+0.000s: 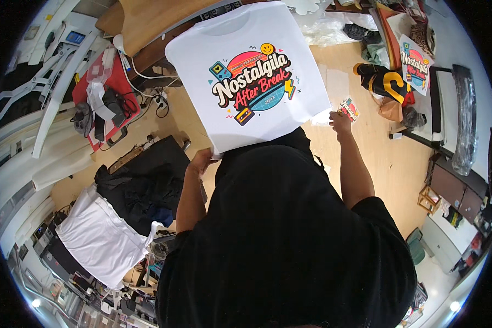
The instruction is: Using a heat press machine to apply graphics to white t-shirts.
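Note:
A white T-shirt [257,120] with a large colourful lettered print on its front lies spread out before me, its neckline at the far end. My left hand [203,160] is closed on the near left corner of the shirt. Over at the near right corner, my right hand [340,122] has its fingers closed on the shirt's edge. Just beyond that hand shows a small colourful print [350,108] with a similar design; whether the fingers touch it I cannot tell. What bears the shirt is mostly hidden beneath it.
To the left, a black garment [147,186] and a white cloth [101,235] lie draped. A red surface [85,82] holds cables and small devices. At the right are a black and yellow garment [380,82] and a printed sheet [415,65]. Wood-toned floor [391,158] shows between.

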Action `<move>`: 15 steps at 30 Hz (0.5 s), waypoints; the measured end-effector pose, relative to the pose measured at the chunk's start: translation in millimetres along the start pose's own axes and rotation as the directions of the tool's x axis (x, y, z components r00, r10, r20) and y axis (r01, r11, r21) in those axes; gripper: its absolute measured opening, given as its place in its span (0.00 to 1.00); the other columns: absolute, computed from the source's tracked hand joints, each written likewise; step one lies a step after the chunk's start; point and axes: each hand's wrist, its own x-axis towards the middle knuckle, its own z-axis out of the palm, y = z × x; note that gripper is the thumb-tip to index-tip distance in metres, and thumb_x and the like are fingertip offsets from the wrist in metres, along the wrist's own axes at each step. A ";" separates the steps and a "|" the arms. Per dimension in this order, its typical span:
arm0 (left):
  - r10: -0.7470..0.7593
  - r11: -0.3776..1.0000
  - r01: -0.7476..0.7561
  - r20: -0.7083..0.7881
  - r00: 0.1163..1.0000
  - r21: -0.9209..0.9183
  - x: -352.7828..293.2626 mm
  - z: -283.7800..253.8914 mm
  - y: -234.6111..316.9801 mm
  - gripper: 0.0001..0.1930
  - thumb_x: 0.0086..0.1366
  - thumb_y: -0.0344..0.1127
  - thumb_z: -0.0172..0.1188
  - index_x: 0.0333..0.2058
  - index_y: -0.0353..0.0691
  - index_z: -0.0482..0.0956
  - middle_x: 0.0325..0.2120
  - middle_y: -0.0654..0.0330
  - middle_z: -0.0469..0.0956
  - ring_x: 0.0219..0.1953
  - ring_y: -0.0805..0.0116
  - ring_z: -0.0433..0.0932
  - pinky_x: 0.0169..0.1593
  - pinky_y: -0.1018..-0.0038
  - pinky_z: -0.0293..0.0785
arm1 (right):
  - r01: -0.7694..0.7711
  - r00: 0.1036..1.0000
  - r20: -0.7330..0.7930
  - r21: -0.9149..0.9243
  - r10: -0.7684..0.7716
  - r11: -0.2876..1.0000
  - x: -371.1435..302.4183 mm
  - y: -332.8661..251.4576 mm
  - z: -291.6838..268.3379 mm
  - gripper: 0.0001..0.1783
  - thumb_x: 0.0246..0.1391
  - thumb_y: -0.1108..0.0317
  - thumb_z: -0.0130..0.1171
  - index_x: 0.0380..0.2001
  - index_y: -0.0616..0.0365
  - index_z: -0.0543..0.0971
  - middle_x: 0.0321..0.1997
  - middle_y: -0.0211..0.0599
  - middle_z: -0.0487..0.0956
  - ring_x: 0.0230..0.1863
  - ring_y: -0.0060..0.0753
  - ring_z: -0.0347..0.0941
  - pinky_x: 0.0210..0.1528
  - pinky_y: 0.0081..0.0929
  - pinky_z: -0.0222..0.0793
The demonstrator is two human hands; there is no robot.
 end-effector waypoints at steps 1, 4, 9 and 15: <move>0.127 0.990 -0.124 0.037 0.991 -0.060 -2.8 -11.6 -21.3 0.23 0.71 0.40 0.52 0.59 0.32 0.74 0.56 0.54 0.78 0.61 0.58 0.72 0.66 0.59 0.64 | 0.000 1.000 -0.001 0.001 0.000 1.000 -6.5 -5.7 -1.2 0.13 0.57 0.56 0.63 0.36 0.53 0.81 0.31 0.26 0.80 0.28 0.23 0.73 0.31 0.25 0.64; 0.097 0.994 -0.097 -0.003 0.995 0.055 -23.3 -14.2 -24.5 0.25 0.63 0.35 0.61 0.58 0.33 0.75 0.55 0.57 0.78 0.56 0.61 0.74 0.63 0.65 0.65 | 0.101 0.987 -0.108 -0.170 -0.120 0.980 -26.9 -32.9 -18.4 0.24 0.59 0.48 0.64 0.31 0.62 0.83 0.29 0.30 0.81 0.28 0.23 0.73 0.34 0.26 0.69; -0.098 0.946 0.119 -0.086 0.992 0.301 -87.4 6.8 3.7 0.22 0.55 0.36 0.67 0.50 0.36 0.83 0.44 0.61 0.83 0.49 0.67 0.76 0.60 0.69 0.64 | 0.230 0.969 -0.078 -0.082 -0.236 0.970 -52.6 -79.8 -34.3 0.19 0.64 0.54 0.60 0.34 0.63 0.83 0.30 0.34 0.82 0.29 0.23 0.74 0.35 0.24 0.70; 0.183 0.980 -0.161 -0.211 0.960 0.121 -165.4 50.1 28.3 0.24 0.56 0.34 0.66 0.51 0.28 0.80 0.45 0.57 0.84 0.51 0.68 0.77 0.60 0.69 0.66 | 0.724 0.630 0.491 -0.092 -0.601 0.684 -110.5 -114.2 21.4 0.12 0.59 0.65 0.62 0.42 0.60 0.84 0.37 0.42 0.85 0.36 0.29 0.81 0.41 0.30 0.76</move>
